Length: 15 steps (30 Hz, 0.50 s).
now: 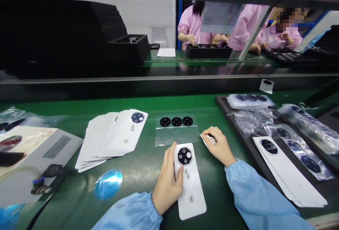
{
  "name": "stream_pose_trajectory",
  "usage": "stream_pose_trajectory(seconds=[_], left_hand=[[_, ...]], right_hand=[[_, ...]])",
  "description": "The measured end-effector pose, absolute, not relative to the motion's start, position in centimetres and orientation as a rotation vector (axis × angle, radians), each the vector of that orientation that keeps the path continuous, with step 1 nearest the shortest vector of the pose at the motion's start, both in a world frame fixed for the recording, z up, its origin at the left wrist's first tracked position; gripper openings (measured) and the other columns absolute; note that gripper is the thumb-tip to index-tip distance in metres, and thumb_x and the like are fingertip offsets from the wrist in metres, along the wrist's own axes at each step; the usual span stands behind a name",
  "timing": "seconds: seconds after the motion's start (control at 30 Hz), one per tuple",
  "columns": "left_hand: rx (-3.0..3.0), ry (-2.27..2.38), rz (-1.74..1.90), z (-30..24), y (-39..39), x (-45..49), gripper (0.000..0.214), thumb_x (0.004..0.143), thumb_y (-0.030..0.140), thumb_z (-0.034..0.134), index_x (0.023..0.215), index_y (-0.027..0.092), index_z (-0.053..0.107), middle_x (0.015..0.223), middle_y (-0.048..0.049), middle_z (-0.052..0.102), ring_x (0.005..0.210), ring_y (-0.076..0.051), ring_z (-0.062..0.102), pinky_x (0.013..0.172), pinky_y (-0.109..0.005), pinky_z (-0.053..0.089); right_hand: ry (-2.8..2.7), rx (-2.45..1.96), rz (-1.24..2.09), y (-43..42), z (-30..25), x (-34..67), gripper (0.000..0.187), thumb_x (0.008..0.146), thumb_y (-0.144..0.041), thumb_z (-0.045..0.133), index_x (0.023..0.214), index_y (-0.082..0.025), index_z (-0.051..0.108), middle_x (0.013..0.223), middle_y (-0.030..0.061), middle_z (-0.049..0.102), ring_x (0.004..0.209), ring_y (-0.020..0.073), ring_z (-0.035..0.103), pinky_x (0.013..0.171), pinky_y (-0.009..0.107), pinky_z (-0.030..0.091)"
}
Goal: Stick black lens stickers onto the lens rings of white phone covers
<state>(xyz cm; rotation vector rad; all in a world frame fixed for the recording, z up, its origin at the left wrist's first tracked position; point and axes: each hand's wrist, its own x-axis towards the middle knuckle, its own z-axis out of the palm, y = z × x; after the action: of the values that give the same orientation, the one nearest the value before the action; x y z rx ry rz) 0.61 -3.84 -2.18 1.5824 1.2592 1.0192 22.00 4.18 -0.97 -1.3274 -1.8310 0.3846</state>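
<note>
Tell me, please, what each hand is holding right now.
Left hand: holding a white panel at its edge.
Right hand: pinching a small white piece.

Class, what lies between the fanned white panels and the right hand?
In the head view, a clear plastic strip with three black pieces lies there; the left hand reaches near its lower edge.

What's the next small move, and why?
Probably bring the small white piece in the right hand to the white panel: the left hand grips that panel, its black disc facing up, while the right hand is apart from it.
</note>
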Motion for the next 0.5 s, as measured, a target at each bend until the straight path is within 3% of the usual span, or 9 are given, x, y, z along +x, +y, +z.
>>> stream_pose_trajectory(seconds=[0.07, 0.13, 0.2, 0.3, 0.4, 0.5], left_hand=[[1.813, 1.352, 1.013, -2.1, -3.9, 0.4, 0.069, 0.089, 0.016, 0.049, 0.150, 0.025, 0.017, 0.157, -0.0116, 0.015, 0.145, -0.031, 0.015, 0.114, -0.052, 0.023], [1.940, 1.478, 1.007, -1.9, -3.3, 0.1, 0.065, 0.088, 0.016, 0.050, 0.147, 0.024, 0.024, 0.157, -0.0118, 0.013, 0.144, -0.032, 0.014, 0.113, -0.054, 0.026], [2.020, 1.595, 1.008, -1.5, -1.7, -0.4, 0.048, 0.089, 0.018, 0.049, 0.136, 0.021, 0.039, 0.149, -0.0131, 0.030, 0.138, -0.030, 0.029, 0.109, -0.050, 0.033], [2.092, 1.697, 0.952, -0.9, 2.6, -0.9, 0.025, 0.091, 0.024, 0.050, 0.115, 0.019, 0.055, 0.121, -0.0101, 0.057, 0.118, -0.025, 0.051, 0.101, -0.042, 0.042], [2.150, 1.806, 0.787, -0.3, 7.5, -0.7, 0.026, 0.089, 0.034, 0.058, 0.107, 0.015, 0.059, 0.110, -0.0083, 0.061, 0.106, -0.025, 0.057, 0.093, -0.045, 0.045], [2.194, 1.905, 0.594, 0.1, 11.0, 0.1, 0.031, 0.089, 0.039, 0.060, 0.107, 0.014, 0.061, 0.114, -0.0089, 0.061, 0.106, -0.025, 0.058, 0.091, -0.048, 0.046]], right_hand=[[-1.874, -1.368, 0.366, 4.6, -1.7, 22.6, 0.012, 0.081, -0.014, 0.056, 0.071, -0.021, 0.058, 0.075, 0.0023, 0.058, 0.076, 0.0203, 0.053, 0.074, 0.037, 0.042], [-1.879, -1.403, 0.339, 4.9, -2.2, 22.9, 0.009, 0.078, -0.011, 0.056, 0.074, -0.020, 0.057, 0.079, 0.0028, 0.057, 0.080, 0.0206, 0.053, 0.075, 0.037, 0.043], [-1.862, -1.424, 0.307, 5.0, -2.5, 23.0, 0.009, 0.079, -0.013, 0.056, 0.086, -0.018, 0.056, 0.086, 0.0033, 0.056, 0.085, 0.0206, 0.053, 0.079, 0.038, 0.044], [-1.878, -1.414, 0.269, 5.6, -2.3, 22.4, 0.016, 0.086, -0.021, 0.057, 0.101, -0.016, 0.054, 0.098, 0.0043, 0.055, 0.094, 0.0208, 0.054, 0.085, 0.041, 0.045], [-2.004, -1.364, 0.267, 6.6, -1.4, 21.0, 0.023, 0.089, -0.029, 0.057, 0.108, -0.016, 0.055, 0.107, 0.0057, 0.056, 0.102, 0.0225, 0.053, 0.090, 0.044, 0.043], [-2.170, -1.304, 0.295, 7.8, -0.2, 19.5, 0.035, 0.087, -0.034, 0.061, 0.116, -0.017, 0.054, 0.116, 0.0072, 0.055, 0.109, 0.0252, 0.051, 0.095, 0.048, 0.040]])
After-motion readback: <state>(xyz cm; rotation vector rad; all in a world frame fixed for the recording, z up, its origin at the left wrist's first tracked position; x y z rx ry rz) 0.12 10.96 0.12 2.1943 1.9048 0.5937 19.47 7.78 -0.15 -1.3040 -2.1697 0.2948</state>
